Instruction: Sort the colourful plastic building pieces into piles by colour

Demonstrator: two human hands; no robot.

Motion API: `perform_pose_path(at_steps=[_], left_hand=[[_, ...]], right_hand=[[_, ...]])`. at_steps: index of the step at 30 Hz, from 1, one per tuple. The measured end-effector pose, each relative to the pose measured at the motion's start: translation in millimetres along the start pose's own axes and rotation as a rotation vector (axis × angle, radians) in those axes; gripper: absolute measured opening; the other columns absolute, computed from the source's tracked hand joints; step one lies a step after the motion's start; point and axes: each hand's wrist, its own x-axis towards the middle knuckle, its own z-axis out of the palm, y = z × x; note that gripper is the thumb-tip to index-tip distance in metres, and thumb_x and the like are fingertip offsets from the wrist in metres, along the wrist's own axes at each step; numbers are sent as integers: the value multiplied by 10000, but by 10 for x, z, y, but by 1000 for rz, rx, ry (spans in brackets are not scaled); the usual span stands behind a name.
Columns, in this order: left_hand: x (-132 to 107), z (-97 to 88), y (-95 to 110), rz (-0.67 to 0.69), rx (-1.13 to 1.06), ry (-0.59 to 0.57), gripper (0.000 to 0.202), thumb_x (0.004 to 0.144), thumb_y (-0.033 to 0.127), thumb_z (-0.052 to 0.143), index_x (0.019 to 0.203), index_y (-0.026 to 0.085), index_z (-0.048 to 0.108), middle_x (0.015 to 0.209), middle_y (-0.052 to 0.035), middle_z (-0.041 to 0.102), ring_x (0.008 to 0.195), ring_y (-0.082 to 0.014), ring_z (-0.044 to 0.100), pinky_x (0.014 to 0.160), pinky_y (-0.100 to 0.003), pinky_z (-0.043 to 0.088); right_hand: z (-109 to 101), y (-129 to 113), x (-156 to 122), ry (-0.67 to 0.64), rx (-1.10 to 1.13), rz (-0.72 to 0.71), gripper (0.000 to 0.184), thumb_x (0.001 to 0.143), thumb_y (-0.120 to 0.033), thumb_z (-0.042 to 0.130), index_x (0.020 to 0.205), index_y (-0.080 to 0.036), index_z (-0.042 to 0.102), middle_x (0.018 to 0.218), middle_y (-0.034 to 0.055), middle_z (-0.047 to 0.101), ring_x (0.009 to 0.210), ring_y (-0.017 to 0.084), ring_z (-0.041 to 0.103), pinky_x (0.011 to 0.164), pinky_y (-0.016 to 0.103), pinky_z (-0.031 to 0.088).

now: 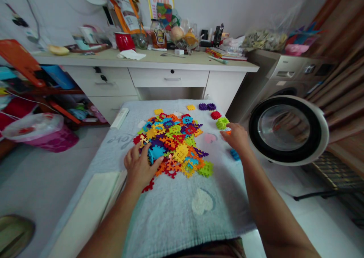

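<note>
A pile of colourful interlocking plastic tiles lies on a light blue towel spread over a low table. My left hand rests on the pile's near left edge, fingers spread over a blue tile and a red one. My right hand lies to the right of the pile, its fingertips on an orange tile beside a stacked green tile. A small blue tile sits just under that wrist. Sorted stacks of purple, red and yellow tiles stand at the far edge.
A white desk crowded with jars, books and a red cup stands behind the table. A washing machine with its round door swung open is at the right. A pink plastic basin sits on the floor at left. A white remote lies on the towel.
</note>
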Motion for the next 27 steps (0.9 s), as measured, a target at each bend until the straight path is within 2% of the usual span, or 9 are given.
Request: perform_pose_path(at_steps=[2,5,7,10,13,18,22,27], left_hand=[[12,24,-35,-24,-32,26,644,883,592,540,1375,177,571,1498,-196,422,1376,-383,384,1144,-587,304],[30,73,-91,-52,-113,39,634,902,586,503,1358,152,571,1478,-209,413,1385,-372,396,1157,-567,320],[37,107,-116,-59,-176,25,639,899,584,503,1352,137,564,1451,-210,421,1376,-361,419,1155,-544,349],[38,145,-128,-49,-238,17,627,889,577,522,1353,157,550,1417,-185,444,1350,-344,456,1144,-529,381],[39,165,-127,-21,-268,16,621,875,575,544,1349,174,549,1386,-163,469,1329,-331,478,1145,-514,389],[49,178,-137,4,-266,6,625,872,580,545,1330,155,562,1362,-168,492,1308,-330,491,1141,-522,393],[47,183,-144,16,-249,4,642,880,585,527,1334,133,565,1356,-180,498,1302,-340,491,1132,-533,400],[38,196,-156,20,-244,11,639,883,582,525,1343,139,563,1351,-175,495,1308,-327,492,1133,-509,407]], right_hand=[[47,-226,-31,-15,111,-153,389,923,-390,604,1235,-166,666,1232,150,678,1126,283,631,976,393,468],[193,-581,-50,-121,226,-322,335,938,-329,586,1220,-170,673,1202,133,687,1092,250,636,981,363,470],[312,-769,-35,-159,237,-348,329,940,-238,549,1241,-180,671,1229,131,675,1114,247,623,995,354,460],[474,-941,17,-151,229,-340,459,898,-89,489,1316,-197,644,1304,129,635,1167,246,589,1010,337,441],[586,-1009,64,-146,251,-355,455,899,-81,466,1281,-212,675,1277,117,640,1150,243,577,1001,333,433],[682,-1016,76,-143,283,-399,284,897,-126,491,996,-208,744,1071,99,665,1045,229,573,966,324,425],[724,-981,65,-115,320,-399,233,862,-119,519,954,-191,721,995,95,640,983,221,568,923,321,430],[717,-862,99,-25,398,-381,173,845,-141,546,921,-184,695,992,89,627,956,214,570,906,318,428]])
